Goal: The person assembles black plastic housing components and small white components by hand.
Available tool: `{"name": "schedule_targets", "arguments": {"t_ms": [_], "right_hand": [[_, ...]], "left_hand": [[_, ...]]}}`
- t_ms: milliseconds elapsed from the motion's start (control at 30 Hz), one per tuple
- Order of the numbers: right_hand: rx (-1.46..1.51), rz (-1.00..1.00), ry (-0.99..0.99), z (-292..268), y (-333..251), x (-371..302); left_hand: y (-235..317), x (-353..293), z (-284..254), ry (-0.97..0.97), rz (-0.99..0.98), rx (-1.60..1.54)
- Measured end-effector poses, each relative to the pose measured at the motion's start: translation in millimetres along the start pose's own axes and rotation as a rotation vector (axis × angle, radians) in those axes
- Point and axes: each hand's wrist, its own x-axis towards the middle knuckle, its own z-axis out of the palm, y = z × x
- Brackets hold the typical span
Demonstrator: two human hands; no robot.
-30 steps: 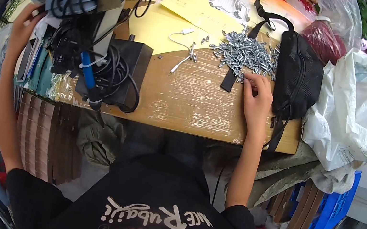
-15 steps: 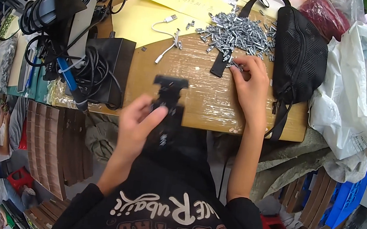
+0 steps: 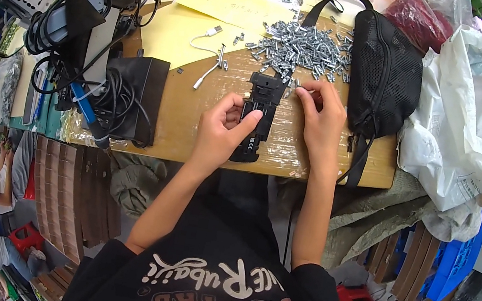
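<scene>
My left hand grips a long black plastic device, thumb on top, over the near middle of the brown table. The device's far end reaches the near edge of a heap of small silvery metal connectors. Just right of that end, my right hand is closed, thumb and forefinger pinched at a small metal connector; its exact shape is partly hidden. A short white USB cable lies to the left of the heap.
Yellow paper sheets lie at the back. A black box with coiled black cables stands left. At right are a black mesh bag and a white plastic bag. Other people sit at far left.
My left hand has moved forward and right, bringing the black device from near the table's front edge up to the heap. My right hand stays close to the heap, still pinched.
</scene>
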Motion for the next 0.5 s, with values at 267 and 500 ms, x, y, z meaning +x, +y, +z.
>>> {"name": "schedule_targets", "arguments": {"t_ms": [267, 500], "right_hand": [[0.135, 0.084, 0.112, -1, -2, 2], [0.421, 0.111, 0.127, -1, -3, 2]], "left_hand": [[3, 2, -7, 0.005, 0.008, -0.008], [6, -2, -9, -0.135, -0.044, 0.018]]}}
